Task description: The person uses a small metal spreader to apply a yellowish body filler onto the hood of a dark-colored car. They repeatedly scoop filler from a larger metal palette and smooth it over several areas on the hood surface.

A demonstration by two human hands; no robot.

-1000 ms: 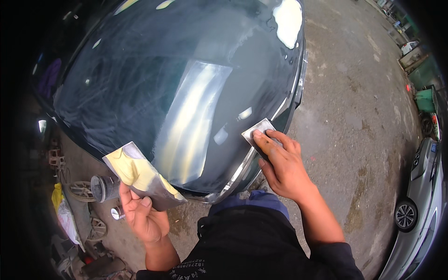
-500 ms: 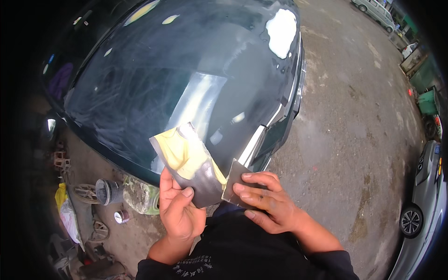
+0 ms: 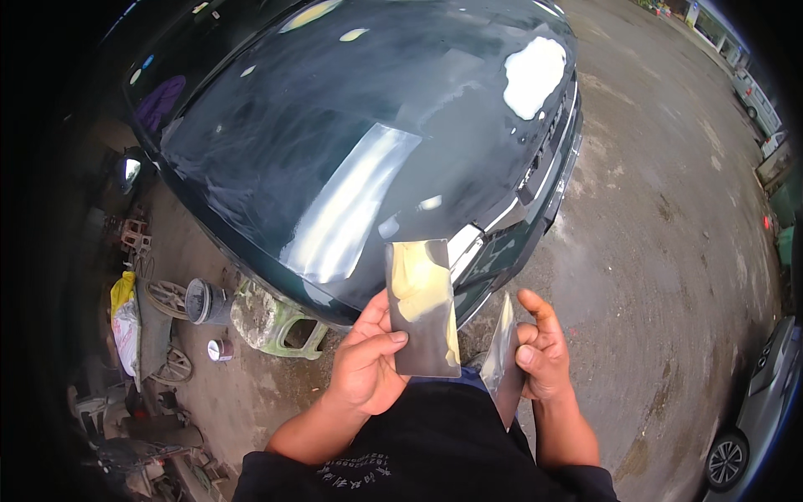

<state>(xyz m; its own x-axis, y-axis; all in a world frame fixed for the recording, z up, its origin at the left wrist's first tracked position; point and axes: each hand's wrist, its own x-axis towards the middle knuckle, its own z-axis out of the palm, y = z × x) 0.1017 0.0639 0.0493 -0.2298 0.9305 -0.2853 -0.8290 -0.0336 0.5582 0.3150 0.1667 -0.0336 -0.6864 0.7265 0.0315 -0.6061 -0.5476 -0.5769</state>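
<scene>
Plates [image 3: 425, 343] now apart near patchy hood [image 3: 322, 125]

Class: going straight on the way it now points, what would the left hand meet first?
Apart from the plate it holds, the left hand would probably meet the hood first, though depth is unclear in this view.

2 hands [image 3: 368, 360] [image 3: 548, 356], 2 plates [image 3: 425, 339] [image 3: 500, 364], 1 bkt [image 3: 213, 303], 1 stool [image 3: 255, 316], prob. 2 cart whls [image 3: 167, 299] [image 3: 174, 366]

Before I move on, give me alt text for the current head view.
A person's left hand holds a flat plate smeared with yellow paste, and their right hand holds a second plate, seen nearly edge-on. Beyond them is a dark car hood with pale patches.
</scene>
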